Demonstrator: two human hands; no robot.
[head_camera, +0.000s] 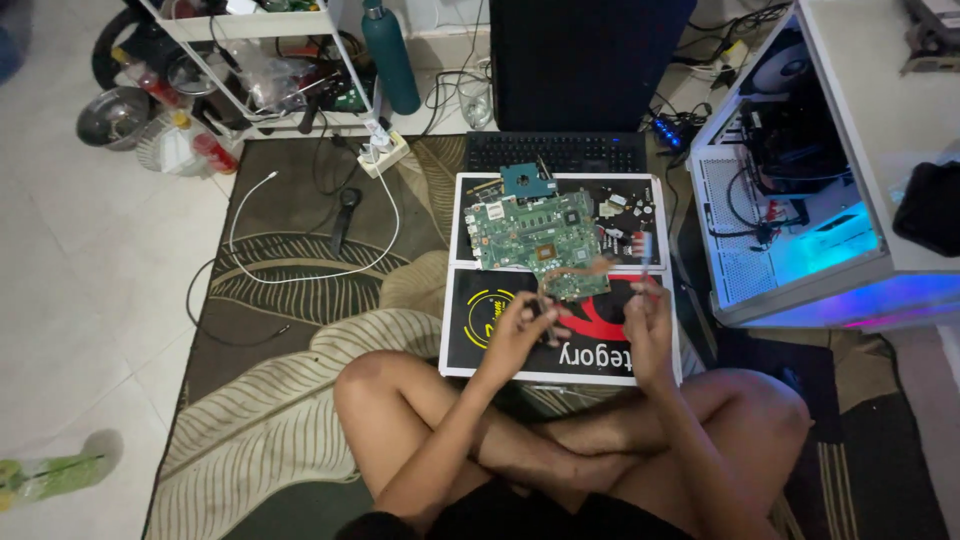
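- The green circuit board (537, 243) lies flat at the centre of the frame on a black printed mat (480, 320), its near corner just above the person's hands. It looks thin, stiff and light, but fragile: densely studded with chips, slots and solder points, so it is best held by its bare edges or corners rather than across the faces.
- A copper-coloured heat pipe (585, 266) curves over the board's lower right part; such soft metal would likely bend if levered.
- The left hand (518, 330) is curled, fingertips pinched on something small and dark at the board's near edge; what exactly it grips is too small to tell.
- The right hand (648, 318) is clenched around a thin tool with a red handle (648, 285), probably a screwdriver, pointed toward the board.
- A small teal square part (527, 181) sits at the board's upper edge, and loose small pieces (622, 215) are scattered on the mat to the right, easy to lose or knock.
- A black keyboard (556, 152) lies above the mat, with a dark monitor behind it.
- At the right, an open white computer case (790, 200) glows blue.
- The mat rests on a leaf-patterned rug (300, 350), soft and woven; a white cable (300, 260) loops across it at the left.
- A teal bottle (391, 58) stands at the upper centre-left beside a white wire rack (250, 60).
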